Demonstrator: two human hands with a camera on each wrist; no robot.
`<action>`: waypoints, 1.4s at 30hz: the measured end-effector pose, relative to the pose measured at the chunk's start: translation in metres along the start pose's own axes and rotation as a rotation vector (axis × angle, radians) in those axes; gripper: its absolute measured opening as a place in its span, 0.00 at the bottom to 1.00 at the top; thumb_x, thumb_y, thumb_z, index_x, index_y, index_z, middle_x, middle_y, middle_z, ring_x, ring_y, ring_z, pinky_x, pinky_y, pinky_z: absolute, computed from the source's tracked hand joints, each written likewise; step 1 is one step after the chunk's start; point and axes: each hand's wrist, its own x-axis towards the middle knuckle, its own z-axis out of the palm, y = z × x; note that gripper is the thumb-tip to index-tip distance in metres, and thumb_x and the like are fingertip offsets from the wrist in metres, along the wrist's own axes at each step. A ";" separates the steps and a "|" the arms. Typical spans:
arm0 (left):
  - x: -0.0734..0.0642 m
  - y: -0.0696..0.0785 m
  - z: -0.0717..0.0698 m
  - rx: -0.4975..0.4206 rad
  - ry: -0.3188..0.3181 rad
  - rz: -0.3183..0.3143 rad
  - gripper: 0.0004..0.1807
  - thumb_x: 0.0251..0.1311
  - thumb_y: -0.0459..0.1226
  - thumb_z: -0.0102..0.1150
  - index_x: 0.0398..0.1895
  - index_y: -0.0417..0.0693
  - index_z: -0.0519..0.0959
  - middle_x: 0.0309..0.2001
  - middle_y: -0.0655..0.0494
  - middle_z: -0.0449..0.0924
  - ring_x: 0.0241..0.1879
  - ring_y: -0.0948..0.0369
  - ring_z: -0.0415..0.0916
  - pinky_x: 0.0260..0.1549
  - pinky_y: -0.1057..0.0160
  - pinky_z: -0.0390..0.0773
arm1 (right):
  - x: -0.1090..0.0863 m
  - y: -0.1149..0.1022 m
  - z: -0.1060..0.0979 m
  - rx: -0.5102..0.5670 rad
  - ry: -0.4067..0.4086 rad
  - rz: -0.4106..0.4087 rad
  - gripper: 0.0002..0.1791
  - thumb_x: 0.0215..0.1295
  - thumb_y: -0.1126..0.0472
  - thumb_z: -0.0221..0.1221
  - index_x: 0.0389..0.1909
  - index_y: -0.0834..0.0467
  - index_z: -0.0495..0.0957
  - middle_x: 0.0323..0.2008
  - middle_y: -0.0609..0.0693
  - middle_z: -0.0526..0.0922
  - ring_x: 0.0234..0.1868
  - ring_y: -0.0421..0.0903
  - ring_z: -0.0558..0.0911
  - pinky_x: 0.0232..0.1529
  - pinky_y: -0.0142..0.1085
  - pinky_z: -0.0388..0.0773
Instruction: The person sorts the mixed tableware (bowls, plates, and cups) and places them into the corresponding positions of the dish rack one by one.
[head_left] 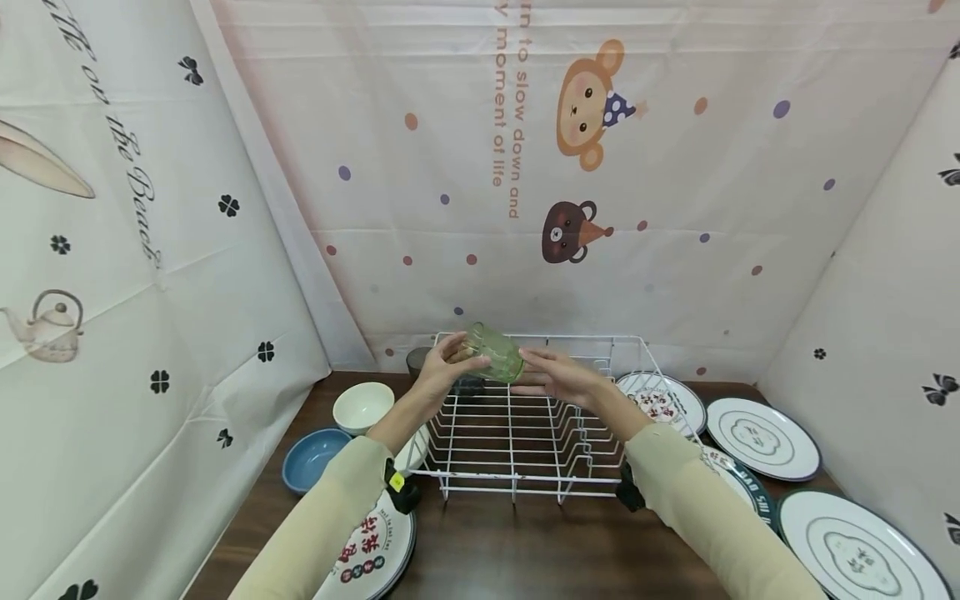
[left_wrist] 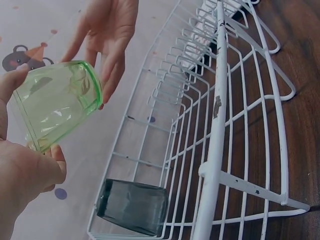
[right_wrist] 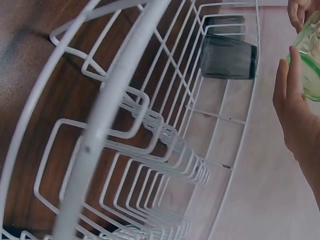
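**Green glass held above a white rack**

Printed cloth sheets (head_left: 420, 67) surround a dark wooden table (head_left: 525, 542); plates (head_left: 862, 546) lie on both sides of the rack (head_left: 514, 477). The green glass (head_left: 493, 353) tilts between the hands: the left hand (head_left: 442, 372) grips one end between thumb and fingers; the right hand (head_left: 561, 377) has its fingers nearly straight at the other end, whether touching is hard to tell.
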 end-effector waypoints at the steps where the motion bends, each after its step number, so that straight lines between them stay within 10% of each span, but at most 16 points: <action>1: 0.000 0.000 0.000 0.007 -0.001 -0.001 0.43 0.61 0.35 0.68 0.79 0.49 0.59 0.77 0.46 0.57 0.76 0.48 0.58 0.76 0.49 0.60 | 0.001 0.000 0.001 0.033 0.011 0.011 0.33 0.83 0.53 0.44 0.79 0.65 0.49 0.73 0.71 0.61 0.71 0.61 0.73 0.70 0.51 0.71; 13: 0.005 -0.007 -0.003 0.003 -0.068 -0.032 0.43 0.63 0.35 0.66 0.80 0.47 0.57 0.76 0.44 0.60 0.75 0.46 0.60 0.77 0.47 0.58 | 0.002 0.010 -0.004 0.358 0.007 0.081 0.35 0.82 0.55 0.45 0.82 0.56 0.43 0.79 0.67 0.49 0.81 0.64 0.53 0.67 0.42 0.74; 22: 0.008 -0.004 -0.009 0.210 -0.137 -0.077 0.48 0.64 0.41 0.67 0.82 0.51 0.51 0.80 0.45 0.55 0.80 0.44 0.52 0.76 0.43 0.57 | 0.005 0.000 -0.014 0.292 0.080 0.095 0.36 0.81 0.59 0.46 0.82 0.60 0.42 0.79 0.68 0.48 0.81 0.64 0.52 0.70 0.43 0.69; 30: -0.005 -0.017 -0.034 0.605 0.138 0.009 0.46 0.63 0.42 0.66 0.79 0.38 0.53 0.74 0.35 0.63 0.75 0.38 0.57 0.74 0.40 0.59 | 0.004 -0.025 -0.039 0.194 0.215 0.044 0.40 0.80 0.60 0.47 0.82 0.61 0.36 0.79 0.68 0.46 0.81 0.63 0.51 0.71 0.44 0.68; 38: -0.034 -0.052 -0.039 1.013 0.232 0.129 0.38 0.58 0.32 0.63 0.69 0.21 0.62 0.59 0.22 0.70 0.60 0.29 0.67 0.58 0.34 0.71 | 0.005 -0.043 -0.045 -0.179 0.312 -0.016 0.38 0.79 0.62 0.51 0.82 0.63 0.45 0.78 0.70 0.54 0.76 0.67 0.62 0.73 0.51 0.67; 42: -0.043 -0.067 -0.033 1.088 0.210 0.162 0.40 0.55 0.24 0.59 0.72 0.21 0.57 0.60 0.22 0.68 0.59 0.32 0.65 0.53 0.36 0.71 | 0.013 -0.048 -0.032 -0.595 0.374 -0.045 0.35 0.74 0.62 0.58 0.77 0.66 0.58 0.72 0.73 0.64 0.70 0.68 0.72 0.67 0.54 0.75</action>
